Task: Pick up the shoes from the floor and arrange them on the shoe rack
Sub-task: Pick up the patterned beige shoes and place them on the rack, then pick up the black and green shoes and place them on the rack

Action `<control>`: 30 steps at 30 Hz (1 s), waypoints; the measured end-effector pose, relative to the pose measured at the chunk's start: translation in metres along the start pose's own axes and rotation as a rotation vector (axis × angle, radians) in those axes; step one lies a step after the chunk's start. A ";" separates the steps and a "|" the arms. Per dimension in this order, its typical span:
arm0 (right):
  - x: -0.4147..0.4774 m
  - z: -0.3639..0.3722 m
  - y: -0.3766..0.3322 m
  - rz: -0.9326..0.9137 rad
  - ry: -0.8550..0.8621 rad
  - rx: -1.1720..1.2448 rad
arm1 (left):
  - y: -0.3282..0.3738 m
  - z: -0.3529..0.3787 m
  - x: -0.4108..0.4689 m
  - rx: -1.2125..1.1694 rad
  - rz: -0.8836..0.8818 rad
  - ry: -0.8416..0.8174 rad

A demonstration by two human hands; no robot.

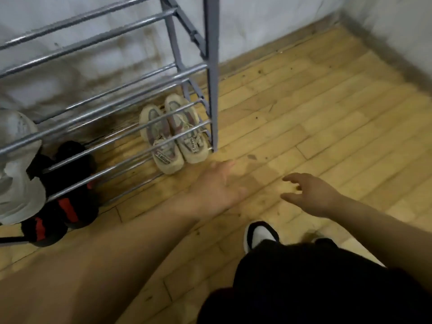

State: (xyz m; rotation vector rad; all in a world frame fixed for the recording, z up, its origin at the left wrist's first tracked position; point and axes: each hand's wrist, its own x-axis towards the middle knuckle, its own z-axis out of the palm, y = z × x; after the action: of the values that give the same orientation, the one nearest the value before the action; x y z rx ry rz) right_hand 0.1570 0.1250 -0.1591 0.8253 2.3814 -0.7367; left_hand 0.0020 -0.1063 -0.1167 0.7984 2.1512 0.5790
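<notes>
Sneakers are lying just beyond left hand; right hand alongside; both open, empty. Judged light, soft; near ends, possibly heels, offering hold.

Pale wood-plank floor running from 6 to 3 o'clock; 2 grey walls meeting at 1 o'clock.

Glossy metal rack, wooden floor

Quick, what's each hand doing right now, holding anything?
Left hand: open, holding nothing, near the beige sneakers.
Right hand: open, fingers spread, holding nothing.
</notes>
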 end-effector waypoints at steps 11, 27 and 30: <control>-0.072 0.070 0.163 0.190 -0.234 0.408 | 0.135 0.106 0.017 0.095 0.163 -0.411; -0.066 -0.045 0.129 0.122 0.352 0.650 | 0.122 0.110 0.023 -0.097 0.071 -0.266; -0.073 -0.078 0.085 0.040 0.475 0.822 | 0.122 0.084 0.028 0.050 0.131 -0.181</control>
State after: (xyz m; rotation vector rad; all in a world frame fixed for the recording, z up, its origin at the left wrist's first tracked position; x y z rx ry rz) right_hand 0.2422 0.2022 -0.0847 1.4997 2.4165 -1.7123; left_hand 0.0963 0.0111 -0.1063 0.9861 1.9650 0.5005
